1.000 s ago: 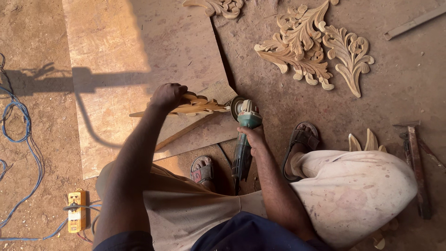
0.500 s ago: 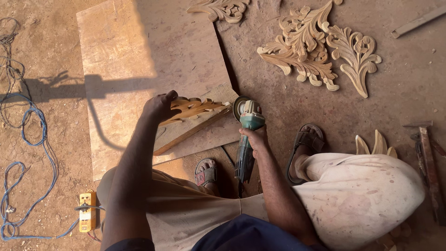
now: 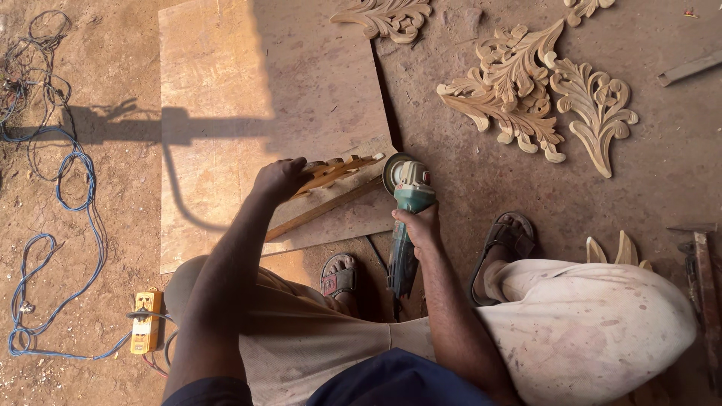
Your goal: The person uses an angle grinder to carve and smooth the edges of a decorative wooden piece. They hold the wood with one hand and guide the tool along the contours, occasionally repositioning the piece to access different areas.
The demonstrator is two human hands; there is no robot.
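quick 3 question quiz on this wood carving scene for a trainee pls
1. True or false: the right hand grips the green angle grinder, with its disc beside the tip of the carved wood piece.
2. What does the left hand press down on?
A. the yellow power strip
B. the carved wood piece
C. a sandal
3. Fill in: the finished leaf carvings lie on the ground to the ____ of the plywood board.

Key
1. True.
2. B; the yellow power strip lies apart on the dirt by the blue cable.
3. Right.
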